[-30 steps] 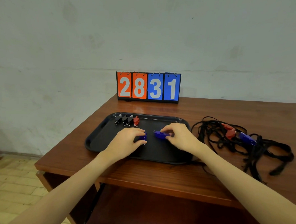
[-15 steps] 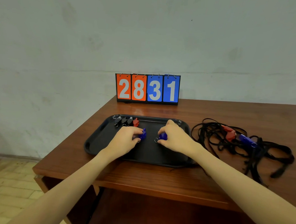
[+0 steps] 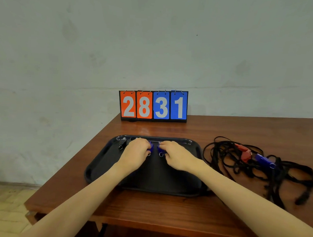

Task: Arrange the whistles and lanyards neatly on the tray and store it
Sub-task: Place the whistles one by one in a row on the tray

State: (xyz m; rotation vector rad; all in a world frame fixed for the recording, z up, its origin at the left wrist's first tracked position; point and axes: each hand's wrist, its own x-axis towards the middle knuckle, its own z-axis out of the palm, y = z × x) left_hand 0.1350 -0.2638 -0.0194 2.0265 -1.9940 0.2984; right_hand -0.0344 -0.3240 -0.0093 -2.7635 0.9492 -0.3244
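Worktop (image 3: pixel 149 208): brown wood, its near edge crossed by two bare forearms.

Tray (image 3: pixel 101 162): black, shallow, set on the worktop just left of centre.

Left hand (image 3: pixel 135 154): laid over the far part of the tray, fingers closed on a blue whistle (image 3: pixel 151 147) whose ring is seen below the fingertips.

Right hand (image 3: pixel 177 157): placed just beside the left, fingers closed on a second blue whistle (image 3: pixel 160 149), ring likewise exposed.

Black whistle (image 3: pixel 122 143): stood at the tray's far left corner; others next to it are hidden by the left hand.

Lanyards (image 3: pixel 239 167): black, tangled in a heap on the worktop right of the tray, with a red whistle (image 3: pixel 244 154) and a blue one (image 3: pixel 263 159) lodged in it.

Scoreboard (image 3: pixel 153 105): stood against the wall, reading 2831.
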